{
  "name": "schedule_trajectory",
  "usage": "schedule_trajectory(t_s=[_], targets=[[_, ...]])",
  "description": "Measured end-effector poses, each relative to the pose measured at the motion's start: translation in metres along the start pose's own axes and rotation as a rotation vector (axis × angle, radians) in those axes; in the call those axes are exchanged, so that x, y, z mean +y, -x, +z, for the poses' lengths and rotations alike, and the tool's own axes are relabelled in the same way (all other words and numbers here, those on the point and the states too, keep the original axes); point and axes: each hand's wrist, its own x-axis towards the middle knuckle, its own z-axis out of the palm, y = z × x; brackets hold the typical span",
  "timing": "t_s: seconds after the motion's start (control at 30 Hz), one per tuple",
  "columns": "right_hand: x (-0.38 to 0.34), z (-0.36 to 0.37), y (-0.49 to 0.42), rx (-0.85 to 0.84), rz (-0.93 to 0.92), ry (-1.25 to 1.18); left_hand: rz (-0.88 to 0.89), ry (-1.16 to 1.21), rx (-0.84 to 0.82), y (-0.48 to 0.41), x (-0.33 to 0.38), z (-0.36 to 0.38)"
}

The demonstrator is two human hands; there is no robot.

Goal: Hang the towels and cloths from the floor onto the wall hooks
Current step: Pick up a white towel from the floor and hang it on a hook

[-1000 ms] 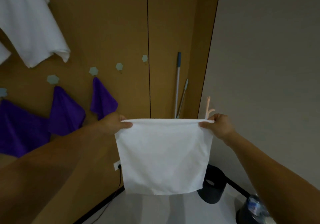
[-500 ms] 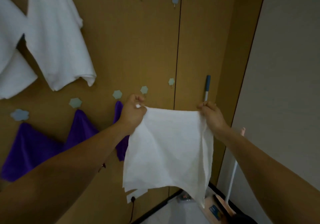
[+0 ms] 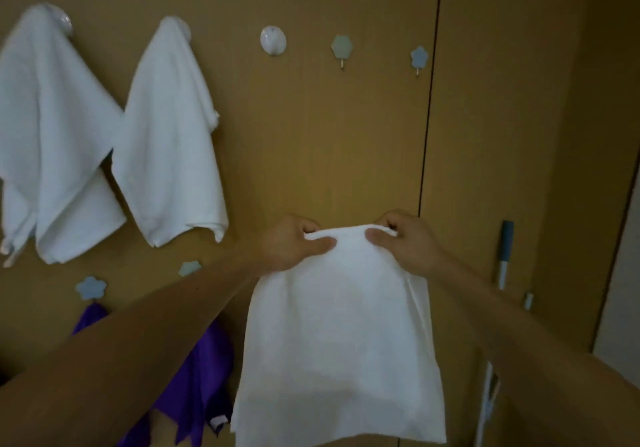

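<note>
I see the left hand [image 3: 294,242] and right hand [image 3: 405,238] close together, each pinching the white cloth's [image 3: 339,342] top edge; it hangs before the wall [image 3: 311,135], below 1 bare round hook [image 3: 273,40].

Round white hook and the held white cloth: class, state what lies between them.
In the head view, only bare brown wall lies between the round white hook and the white cloth; nothing hangs there.
</note>
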Motion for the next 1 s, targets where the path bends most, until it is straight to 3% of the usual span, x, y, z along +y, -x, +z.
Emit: schedule_trajectory(t_s=[0.27, 0.47, 0.77, 0.9, 1.0], targets=[[-0.026, -0.010, -0.112, -0.002, -0.174, -0.227, 0.024, -0.061, 0.398, -0.065, 0.031, -0.055], [-0.057, -0.001, -0.196, 0.181, -0.230, -0.280, 0.057, -0.302, 0.594, -0.114, 0.048, -0.103], [-0.141, -0.004, -0.310, 0.408, -0.317, -0.388, 0.160, -0.459, 0.953, -0.188, 0.078, -0.204], [-0.174, -0.011, -0.350, 0.449, -0.340, -0.390, 0.185, -0.454, 0.992, -0.220, 0.087, -0.245], [-0.180, -0.010, -0.371, 0.396, -0.283, -0.310, 0.103, -0.476, 1.003, -0.236, 0.075, -0.261]])
